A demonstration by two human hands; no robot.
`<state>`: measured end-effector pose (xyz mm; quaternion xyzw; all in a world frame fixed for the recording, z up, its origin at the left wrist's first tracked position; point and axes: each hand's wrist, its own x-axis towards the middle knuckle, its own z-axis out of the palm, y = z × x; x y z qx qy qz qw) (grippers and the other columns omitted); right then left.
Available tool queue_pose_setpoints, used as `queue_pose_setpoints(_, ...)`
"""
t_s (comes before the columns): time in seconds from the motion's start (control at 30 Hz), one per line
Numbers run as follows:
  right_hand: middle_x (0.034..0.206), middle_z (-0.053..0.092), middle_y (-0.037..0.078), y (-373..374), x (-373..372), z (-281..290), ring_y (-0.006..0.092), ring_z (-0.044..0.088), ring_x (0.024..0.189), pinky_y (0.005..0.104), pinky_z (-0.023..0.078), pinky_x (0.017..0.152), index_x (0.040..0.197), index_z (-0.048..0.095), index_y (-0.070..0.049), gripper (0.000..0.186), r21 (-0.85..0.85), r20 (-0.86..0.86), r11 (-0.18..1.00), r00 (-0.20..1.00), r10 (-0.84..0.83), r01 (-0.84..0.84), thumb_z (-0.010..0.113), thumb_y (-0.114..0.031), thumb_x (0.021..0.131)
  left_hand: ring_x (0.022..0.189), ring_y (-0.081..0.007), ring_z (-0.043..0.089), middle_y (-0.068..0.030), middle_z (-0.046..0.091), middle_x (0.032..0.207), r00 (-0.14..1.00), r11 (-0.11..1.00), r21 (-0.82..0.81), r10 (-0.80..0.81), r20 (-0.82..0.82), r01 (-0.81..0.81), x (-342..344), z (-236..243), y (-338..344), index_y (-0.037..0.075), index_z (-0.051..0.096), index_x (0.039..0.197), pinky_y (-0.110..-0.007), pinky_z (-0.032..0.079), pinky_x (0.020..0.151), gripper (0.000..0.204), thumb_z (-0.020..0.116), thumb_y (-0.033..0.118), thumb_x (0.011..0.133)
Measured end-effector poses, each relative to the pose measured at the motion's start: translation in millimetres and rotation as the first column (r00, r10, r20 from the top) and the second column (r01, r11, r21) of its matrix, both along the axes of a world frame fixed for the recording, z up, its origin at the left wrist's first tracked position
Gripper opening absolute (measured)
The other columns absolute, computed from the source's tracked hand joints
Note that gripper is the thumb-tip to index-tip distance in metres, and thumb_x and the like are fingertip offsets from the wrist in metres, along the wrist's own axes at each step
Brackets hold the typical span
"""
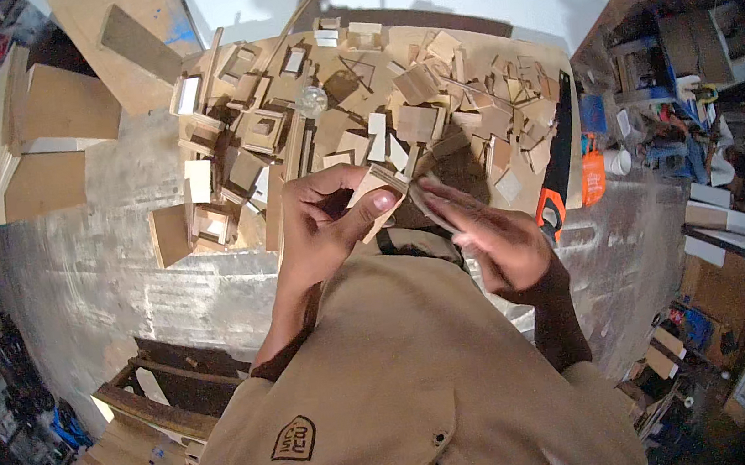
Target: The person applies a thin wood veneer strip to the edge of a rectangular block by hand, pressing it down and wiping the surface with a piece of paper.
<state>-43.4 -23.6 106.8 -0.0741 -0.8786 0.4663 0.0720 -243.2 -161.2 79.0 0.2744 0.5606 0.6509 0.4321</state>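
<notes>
My left hand pinches a small wooden block of layered, light brown board between thumb and fingers, above the table's near edge. Close against the block's right side is my right hand, its fingers long and pressed together, somewhat smeared by motion. Along those fingers lies a thin, flat, greyish piece, which looks like sandpaper; its far side is hidden. Just beyond both hands, many small wooden offcuts and little box-like wooden pieces cover the table.
A handsaw with an orange and black handle lies along the table's right edge. Beside it are an orange packet and a white cup. A clear round glass object stands among the offcuts. Large boards lean at left; a wooden frame sits lower left.
</notes>
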Motion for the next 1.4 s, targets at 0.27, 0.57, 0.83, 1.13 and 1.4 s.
queue_pose_setpoints(0.27,0.148,0.045,0.019,-13.2,-37.8,15.6,0.0346,0.047,0.135,0.0418,0.036,0.114,0.147,0.04,-0.003,0.073,0.028,-0.107,1.0,0.994,-0.01,0.013,0.059,0.01,0.077,0.075,-0.0047,0.058,-0.0032,0.071,0.085,0.994,0.996,0.077,-0.028,-0.105,0.036,11.6,-0.6,-7.9,-0.003,0.072,0.097,-0.021,0.045,0.064,0.017,0.077,0.006,0.084)
queue_pose_setpoints(0.57,0.15,0.041,0.022,-19.7,-43.4,8.3,0.0335,0.048,0.134,0.0406,0.044,0.107,0.148,0.036,-0.003,0.064,0.015,-0.128,1.0,0.992,-0.014,0.016,0.058,0.002,0.088,0.06,-0.0019,0.044,0.0022,0.06,0.069,0.964,0.998,-0.006,0.057,-0.26,-0.06,13.9,-11.7,-3.8,-0.004,0.07,0.089,-0.021,0.032,0.05,0.018,0.081,0.006,0.078)
queue_pose_setpoints(0.83,0.107,0.071,0.017,-16.4,-21.0,-4.9,0.0193,0.07,0.081,0.0328,0.054,0.072,0.137,0.056,-0.008,0.041,-0.064,-0.069,0.936,0.934,-0.35,0.346,0.053,-0.005,0.096,0.062,-0.0076,0.058,-0.008,0.067,0.074,0.834,0.988,0.012,0.139,-0.534,-0.157,12.7,7.6,-12.0,-0.003,0.072,0.094,-0.023,0.041,0.048,0.022,0.082,0.003,0.075)
queue_pose_setpoints(1.13,0.097,0.067,0.024,-39.2,-41.2,-14.2,0.0406,0.067,0.086,0.0434,0.053,0.074,0.141,0.045,-0.004,0.051,-0.018,-0.028,0.949,0.949,-0.315,0.315,0.054,0.001,0.091,0.063,-0.025,0.062,-0.0091,0.063,0.075,0.55,0.989,0.013,0.091,-0.83,-0.144,14.4,-31.6,-6.1,0.004,0.073,0.097,-0.035,0.049,0.057,0.03,0.08,0.008,0.068)
queue_pose_setpoints(1.4,0.1,0.069,0.017,-37.7,-14.0,-9.5,0.0173,0.067,0.081,0.0342,0.052,0.075,0.13,0.059,-0.004,0.035,-0.01,-0.075,0.857,0.854,-0.514,0.515,0.056,-0.007,0.095,0.066,-0.0223,0.063,-0.0076,0.064,0.076,0.608,0.982,0.013,0.129,-0.784,-0.191,9.5,-48.6,-7.0,0.006,0.075,0.099,-0.034,0.05,0.058,0.031,0.08,0.008,0.069)
